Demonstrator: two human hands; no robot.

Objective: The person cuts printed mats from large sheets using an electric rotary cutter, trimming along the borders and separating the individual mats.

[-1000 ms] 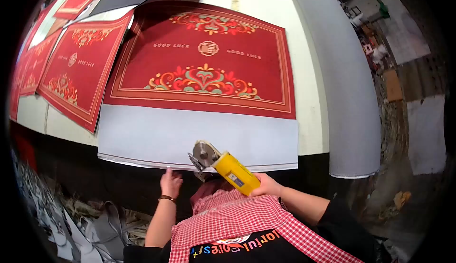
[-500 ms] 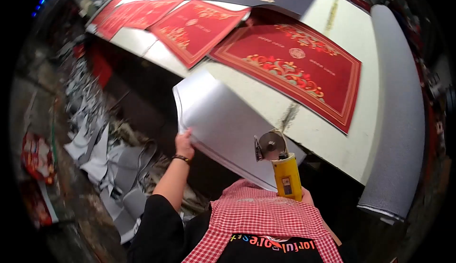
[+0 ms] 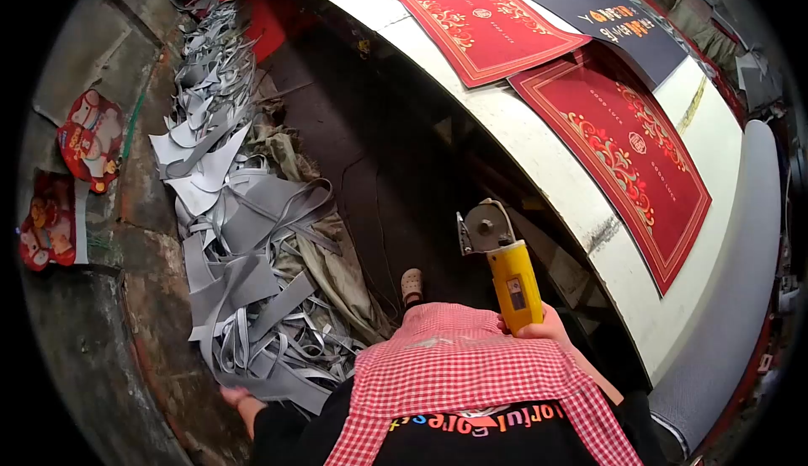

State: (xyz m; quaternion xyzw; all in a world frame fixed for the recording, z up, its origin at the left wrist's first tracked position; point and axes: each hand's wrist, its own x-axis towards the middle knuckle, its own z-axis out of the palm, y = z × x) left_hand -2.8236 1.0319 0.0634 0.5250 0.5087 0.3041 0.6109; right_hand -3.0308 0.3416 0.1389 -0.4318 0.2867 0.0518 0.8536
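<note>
My right hand [image 3: 545, 324] grips the yellow body of an electric rotary cutter [image 3: 515, 291], in front of my checked apron. Its round metal blade [image 3: 486, 227] points up and away from me. At the lower left, my left hand [image 3: 237, 397] is low beside a heap of grey offcut strips [image 3: 252, 285], its fingers partly visible and apart. No sheet shows in it. Printed red mats lie on the white table to the right, the nearest red mat [image 3: 619, 159] close to the table's edge.
The white table [image 3: 581, 213] curves along my right, with a dark printed mat [image 3: 610, 24] farther back. A grey roll [image 3: 728, 298] lies along its right side. Red printed figures [image 3: 91, 142] lie at far left. A shoe [image 3: 411, 284] shows on the dark floor.
My left hand has let go of the grey sheet and moved down and left to the offcuts. The view has turned left. The cutter stays in my right hand.
</note>
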